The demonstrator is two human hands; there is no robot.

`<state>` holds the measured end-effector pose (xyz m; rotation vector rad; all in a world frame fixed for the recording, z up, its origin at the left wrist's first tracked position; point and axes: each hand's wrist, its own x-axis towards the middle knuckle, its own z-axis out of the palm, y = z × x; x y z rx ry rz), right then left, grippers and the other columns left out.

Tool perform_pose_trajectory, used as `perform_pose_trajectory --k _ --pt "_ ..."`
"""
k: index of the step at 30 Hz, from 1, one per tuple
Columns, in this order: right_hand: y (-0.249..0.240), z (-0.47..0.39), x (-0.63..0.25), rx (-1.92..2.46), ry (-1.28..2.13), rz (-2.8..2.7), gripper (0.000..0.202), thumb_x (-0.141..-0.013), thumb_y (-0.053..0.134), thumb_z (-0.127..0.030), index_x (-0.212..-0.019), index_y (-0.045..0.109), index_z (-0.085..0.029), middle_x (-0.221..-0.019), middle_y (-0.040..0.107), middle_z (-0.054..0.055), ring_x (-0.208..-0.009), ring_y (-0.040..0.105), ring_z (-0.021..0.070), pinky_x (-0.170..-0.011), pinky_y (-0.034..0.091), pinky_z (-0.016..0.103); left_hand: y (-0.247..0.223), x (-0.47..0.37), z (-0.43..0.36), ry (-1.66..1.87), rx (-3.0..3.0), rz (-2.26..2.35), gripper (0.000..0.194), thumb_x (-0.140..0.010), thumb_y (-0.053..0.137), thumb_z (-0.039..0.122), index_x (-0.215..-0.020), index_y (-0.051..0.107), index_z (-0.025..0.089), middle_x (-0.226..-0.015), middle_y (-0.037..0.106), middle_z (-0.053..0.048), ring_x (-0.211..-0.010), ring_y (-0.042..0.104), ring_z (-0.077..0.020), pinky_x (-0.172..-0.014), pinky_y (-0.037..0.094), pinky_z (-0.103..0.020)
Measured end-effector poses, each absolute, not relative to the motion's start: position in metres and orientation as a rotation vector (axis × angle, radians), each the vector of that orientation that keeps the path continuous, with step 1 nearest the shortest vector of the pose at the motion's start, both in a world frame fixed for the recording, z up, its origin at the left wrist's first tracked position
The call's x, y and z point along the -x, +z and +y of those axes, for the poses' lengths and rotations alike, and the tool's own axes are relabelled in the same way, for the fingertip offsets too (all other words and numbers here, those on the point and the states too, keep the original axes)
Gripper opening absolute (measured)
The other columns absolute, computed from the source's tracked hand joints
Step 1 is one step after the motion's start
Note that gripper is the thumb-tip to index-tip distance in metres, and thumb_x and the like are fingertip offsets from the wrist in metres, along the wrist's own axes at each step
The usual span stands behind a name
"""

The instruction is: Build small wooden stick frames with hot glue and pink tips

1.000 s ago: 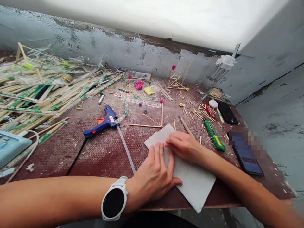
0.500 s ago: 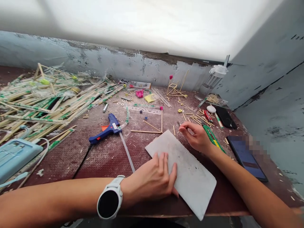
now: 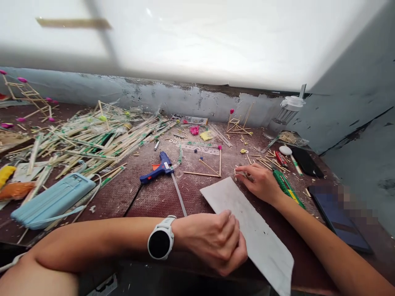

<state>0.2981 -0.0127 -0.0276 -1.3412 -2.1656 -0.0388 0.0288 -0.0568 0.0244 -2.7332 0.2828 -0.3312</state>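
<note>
My left hand (image 3: 216, 242), with a white watch (image 3: 160, 242) on its wrist, is curled closed over the left edge of a pale grey board (image 3: 256, 226). Whatever its fingers hold, if anything, is hidden. To the right of the board's far corner, my right hand (image 3: 259, 181) pinches at a short wooden stick (image 3: 235, 174) on the table. Left of that stick lie thin sticks forming a corner (image 3: 219, 164), with a pink lump at the upright stick's far end. A blue glue gun (image 3: 157, 168) rests farther left, a clear glue stick trailing from it.
Piled sticks in wrappers (image 3: 89, 135) cover the left, near a light blue power bank (image 3: 55, 201). A small stick frame (image 3: 239, 125) stands at the back. On the right lie a green cutter (image 3: 286, 187), a dark phone (image 3: 307, 162) and a larger dark device (image 3: 336, 218).
My left hand has risen off the board and curled its fingers in. The right hand's fingertips have come down to the short stick. The view has swung left.
</note>
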Motion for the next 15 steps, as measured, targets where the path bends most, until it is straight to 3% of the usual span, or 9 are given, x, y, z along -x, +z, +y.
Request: perform_pose_trajectory --k 4,9,11,15 --pt "-0.028 -0.014 -0.294 1.302 -0.017 -2.248 0.018 -0.101 0.065 -0.034 -0.111 0.074 -0.022 -0.111 0.082 0.009 -0.097 0.074 0.0286 -0.089 0.058 0.045 0.035 -0.027 -0.056 -0.468 2.688 0.523 0.032 -0.102 0.047 0.02 -0.11 0.078 0.025 -0.109 0.081 -0.01 -0.101 0.074 -0.0215 -0.075 0.062 -0.032" --pt "-0.03 -0.015 -0.293 1.27 -0.029 -2.262 0.02 -0.101 0.063 -0.033 -0.114 0.073 -0.022 -0.115 0.081 0.011 -0.102 0.074 0.0302 -0.092 0.058 0.049 0.041 -0.024 -0.056 -0.733 2.514 0.488 0.039 -0.107 0.043 0.027 -0.114 0.08 0.014 -0.112 0.079 -0.02 -0.062 0.067 -0.0123 -0.046 0.049 -0.022" --pt "-0.032 -0.015 -0.294 1.272 -0.048 -2.25 0.024 -0.101 0.063 -0.035 -0.118 0.073 -0.022 -0.12 0.08 0.012 -0.106 0.073 0.0314 -0.095 0.058 0.051 0.041 -0.023 -0.054 -0.719 2.558 0.453 0.04 -0.108 0.043 0.03 -0.117 0.078 0.014 -0.117 0.078 -0.021 -0.064 0.07 -0.0122 -0.05 0.053 -0.02" --pt "-0.039 -0.011 -0.298 1.292 -0.046 -2.265 0.029 -0.1 0.062 -0.033 -0.125 0.072 -0.02 -0.123 0.079 0.012 -0.107 0.073 0.0317 -0.095 0.059 0.051 0.044 -0.023 -0.045 -0.716 2.554 0.536 0.039 -0.109 0.041 0.033 -0.115 0.077 0.019 -0.112 0.079 -0.017 -0.084 0.077 -0.0176 -0.074 0.064 -0.024"
